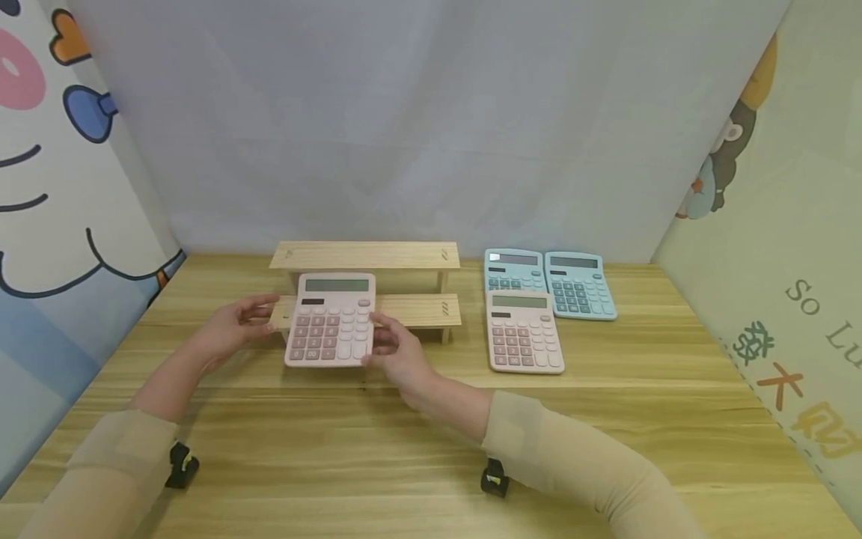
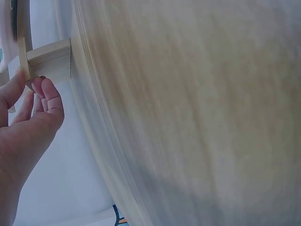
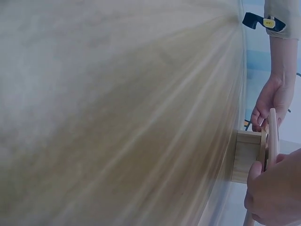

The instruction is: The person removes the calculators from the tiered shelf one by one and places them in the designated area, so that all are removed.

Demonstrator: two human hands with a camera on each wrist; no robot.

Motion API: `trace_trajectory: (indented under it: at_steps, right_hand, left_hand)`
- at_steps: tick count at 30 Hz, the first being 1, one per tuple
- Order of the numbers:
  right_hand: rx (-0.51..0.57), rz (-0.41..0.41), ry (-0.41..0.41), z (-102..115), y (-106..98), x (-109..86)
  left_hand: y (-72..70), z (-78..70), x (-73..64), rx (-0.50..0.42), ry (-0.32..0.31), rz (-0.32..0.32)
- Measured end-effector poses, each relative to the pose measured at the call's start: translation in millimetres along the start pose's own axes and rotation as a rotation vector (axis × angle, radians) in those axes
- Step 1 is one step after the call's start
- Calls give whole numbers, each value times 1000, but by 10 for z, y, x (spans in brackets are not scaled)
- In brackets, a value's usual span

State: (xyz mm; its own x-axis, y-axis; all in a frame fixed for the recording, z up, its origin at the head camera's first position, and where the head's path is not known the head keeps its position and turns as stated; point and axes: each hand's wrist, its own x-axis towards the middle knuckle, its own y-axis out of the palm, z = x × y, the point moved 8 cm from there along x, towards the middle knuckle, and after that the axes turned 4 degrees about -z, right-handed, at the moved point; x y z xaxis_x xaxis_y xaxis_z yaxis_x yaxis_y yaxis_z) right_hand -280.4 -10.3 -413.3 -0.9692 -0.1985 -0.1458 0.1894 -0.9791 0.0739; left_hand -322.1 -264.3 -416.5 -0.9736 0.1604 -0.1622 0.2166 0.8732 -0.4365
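A pink calculator (image 1: 330, 322) leans face-out on the lower step of a two-step wooden stand (image 1: 411, 308). My right hand (image 1: 402, 359) grips its lower right edge, thumb in front and fingers bent at the side. In the right wrist view the calculator (image 3: 273, 136) appears edge-on, close over the step board. At the left end of the lower step, my left hand (image 1: 236, 326) pinches the board between thumb and fingers. The left wrist view shows those fingertips (image 2: 37, 84) at the board's end, beside a wooden support block (image 2: 51, 59).
To the right, a second pink calculator (image 1: 525, 333) overlaps the lower part of one blue calculator (image 1: 513, 262). Another blue calculator (image 1: 581, 288) lies beside them on the wooden table (image 1: 377, 464). A pale cloth backdrop (image 1: 431, 135) hangs behind, with printed panels at both sides.
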Motion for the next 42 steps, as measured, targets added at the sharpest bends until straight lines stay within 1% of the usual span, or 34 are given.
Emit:
trace_trajectory:
  at_steps: [6, 12, 22, 29, 37, 42]
  right_hand:
    - [61, 43, 3, -27, -10, -69]
    - [96, 76, 14, -33, -18, -115]
    - [131, 91, 27, -44, -90, -162]
    - [118, 117, 26, -9, -171, -197]
    - [95, 134, 62, 27, -303, -230]
    - [72, 159, 44, 68, -382, -246]
  left_hand:
    - [-7, 2, 5, 6, 5, -3]
    - [-20, 6, 17, 12, 5, -9]
    - [-22, 9, 16, 17, 10, -7]
    - [-15, 22, 23, 10, 7, -4]
    - [-6, 20, 19, -3, 9, 0]
    - [3, 5, 3, -2, 19, 12]
